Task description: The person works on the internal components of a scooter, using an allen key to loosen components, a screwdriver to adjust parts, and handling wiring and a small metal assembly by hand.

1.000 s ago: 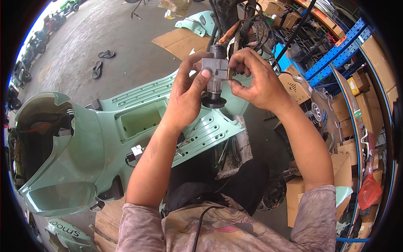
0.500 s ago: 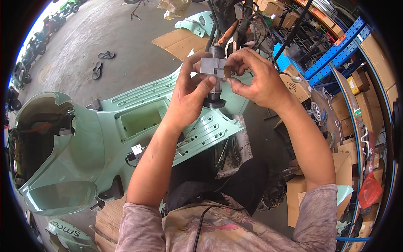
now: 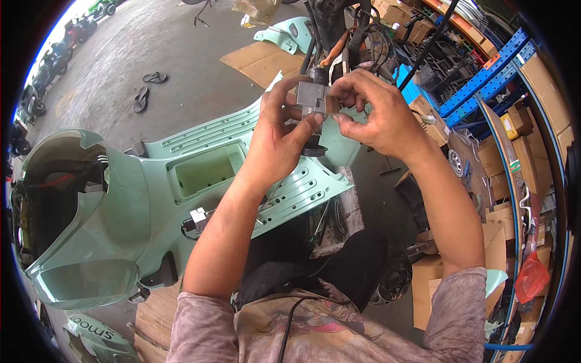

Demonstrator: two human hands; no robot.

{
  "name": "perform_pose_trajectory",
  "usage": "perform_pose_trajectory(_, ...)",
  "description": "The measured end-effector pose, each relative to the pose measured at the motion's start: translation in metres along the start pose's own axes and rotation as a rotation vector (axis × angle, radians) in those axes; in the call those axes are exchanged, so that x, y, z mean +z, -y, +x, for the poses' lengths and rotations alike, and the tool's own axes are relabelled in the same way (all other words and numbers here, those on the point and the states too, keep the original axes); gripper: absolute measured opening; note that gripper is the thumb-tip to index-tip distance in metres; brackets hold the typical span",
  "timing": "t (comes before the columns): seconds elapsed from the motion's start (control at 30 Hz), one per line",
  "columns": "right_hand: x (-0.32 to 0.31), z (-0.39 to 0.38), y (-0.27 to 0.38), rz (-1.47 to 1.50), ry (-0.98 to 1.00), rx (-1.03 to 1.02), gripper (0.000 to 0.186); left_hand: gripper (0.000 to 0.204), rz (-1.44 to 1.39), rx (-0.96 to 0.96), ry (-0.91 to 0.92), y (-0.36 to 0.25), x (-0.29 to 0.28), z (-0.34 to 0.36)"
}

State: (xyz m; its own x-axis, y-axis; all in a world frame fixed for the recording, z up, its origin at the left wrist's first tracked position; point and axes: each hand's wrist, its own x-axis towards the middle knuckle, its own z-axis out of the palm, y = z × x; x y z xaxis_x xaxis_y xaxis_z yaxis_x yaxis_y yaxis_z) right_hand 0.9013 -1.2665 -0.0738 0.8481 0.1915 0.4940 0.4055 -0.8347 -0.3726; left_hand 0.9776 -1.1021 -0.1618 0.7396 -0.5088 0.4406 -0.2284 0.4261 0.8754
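My left hand [image 3: 279, 130] is closed around a grey metal lock housing [image 3: 311, 95], its thumb pressed against the lower front. The housing is upright, with a black cylindrical top and a wide black round flange [image 3: 314, 150] at the bottom. At its right side my right hand [image 3: 380, 115] pinches a small flat brownish metal plate [image 3: 331, 104] between thumb and fingers. The plate is right against the housing; whether it is attached cannot be made out. Below lies a mint-green scooter floor panel [image 3: 296, 196], with a similar silver-and-black part [image 3: 197, 219] on it beside my left forearm.
A large mint-green scooter front shell [image 3: 121, 206] stands at the left. Behind my hands are a bare scooter frame with loose wires [image 3: 357, 36] and a flat cardboard sheet [image 3: 260, 62]. Blue shelving [image 3: 484, 75] with boxes lines the right. Two sandals [image 3: 141, 100] lie on the floor.
Both hands have shifted slightly right together with the lock housing. The brownish plate shows a little more clearly at its side. My grip looks the same.
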Motion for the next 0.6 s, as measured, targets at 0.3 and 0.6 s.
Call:
perform_pose_trajectory(0.3,-0.012,0.009,0.013,-0.071,0.096,0.068,0.029,0.056,0.246,-0.038,0.016,-0.017,-0.001,0.001)
perform_pose_trajectory(0.6,-0.021,0.022,0.013,0.038,0.183,0.228,0.027,0.052,0.387,-0.021,0.049,-0.023,-0.003,0.005)
